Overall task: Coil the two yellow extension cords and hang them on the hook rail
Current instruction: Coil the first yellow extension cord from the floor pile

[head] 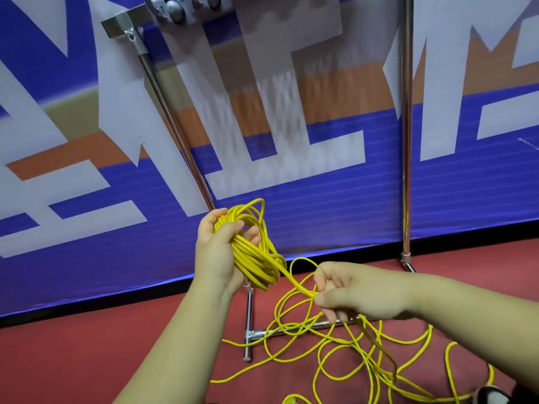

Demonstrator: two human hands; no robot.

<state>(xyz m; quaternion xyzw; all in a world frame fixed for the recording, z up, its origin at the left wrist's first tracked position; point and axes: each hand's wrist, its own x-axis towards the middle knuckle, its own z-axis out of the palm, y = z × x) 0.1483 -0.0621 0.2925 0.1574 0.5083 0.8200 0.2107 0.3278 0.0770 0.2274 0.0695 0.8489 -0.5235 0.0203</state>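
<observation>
My left hand (217, 252) is closed around a coil of yellow extension cord (256, 258), several loops hanging from the palm at centre. A strand runs from the coil down to my right hand (350, 293), which pinches it between thumb and fingers. Below, loose yellow cord (344, 354) lies tangled on the red floor; I cannot tell where one cord ends and the other begins. The hook rail (175, 8) with metal hooks sits at the top edge on a chrome rack.
The rack's chrome uprights (406, 126) and slanted left post (175, 126) stand before a blue, white and orange banner (87, 199). Its floor bar (248, 333) lies under the loose cord. A dark shoe (493, 396) shows at the bottom right.
</observation>
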